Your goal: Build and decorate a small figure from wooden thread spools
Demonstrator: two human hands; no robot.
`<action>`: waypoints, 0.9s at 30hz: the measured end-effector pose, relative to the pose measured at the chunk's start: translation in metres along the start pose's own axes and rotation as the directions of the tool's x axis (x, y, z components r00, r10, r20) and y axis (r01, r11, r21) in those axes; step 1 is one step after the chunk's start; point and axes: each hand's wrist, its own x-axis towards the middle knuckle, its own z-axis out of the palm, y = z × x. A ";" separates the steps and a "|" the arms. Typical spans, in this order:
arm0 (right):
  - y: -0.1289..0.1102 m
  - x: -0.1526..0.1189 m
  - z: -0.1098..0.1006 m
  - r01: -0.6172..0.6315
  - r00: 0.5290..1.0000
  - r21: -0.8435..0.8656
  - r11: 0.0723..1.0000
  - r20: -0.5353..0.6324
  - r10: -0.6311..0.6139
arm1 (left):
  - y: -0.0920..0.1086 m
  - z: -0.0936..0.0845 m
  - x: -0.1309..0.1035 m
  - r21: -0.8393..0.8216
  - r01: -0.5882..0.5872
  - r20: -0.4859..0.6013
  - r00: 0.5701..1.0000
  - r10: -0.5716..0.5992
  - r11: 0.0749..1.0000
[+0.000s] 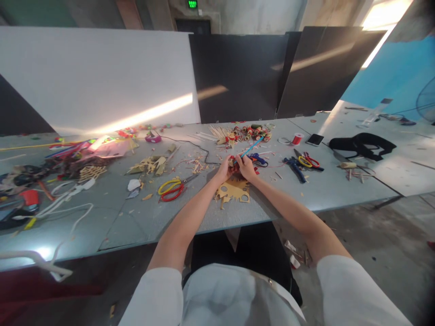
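Observation:
Both hands meet over the near middle of the table. In my left hand, fingers curled, is a small red and tan piece, partly hidden by the fingers. My right hand is closed around a thin blue stick, which slants up and away to the right, its lower end at the small piece. Beneath the hands lies a tan cardboard sheet with round cut-outs. A blue tool, perhaps a glue gun, rests just beyond my right hand. Behind it sits a pile of small red, green and tan pieces.
Red-and-yellow-handled scissors lie left; dark blue pliers and more scissors lie right. Farther right are a red thread spool, a phone and a black strap-like object. Scraps, a cable and clutter cover the left.

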 end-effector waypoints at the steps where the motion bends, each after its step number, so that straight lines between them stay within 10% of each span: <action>1: 0.000 0.000 0.000 -0.008 1.000 0.008 1.000 0.009 0.008 | 0.000 0.000 0.000 0.003 -0.003 0.004 1.000 0.003 1.000; 27: -0.008 -0.003 -0.001 -0.020 1.000 0.019 1.000 -0.008 0.020 | -0.003 -0.002 0.003 0.002 -0.004 0.034 0.999 0.004 1.000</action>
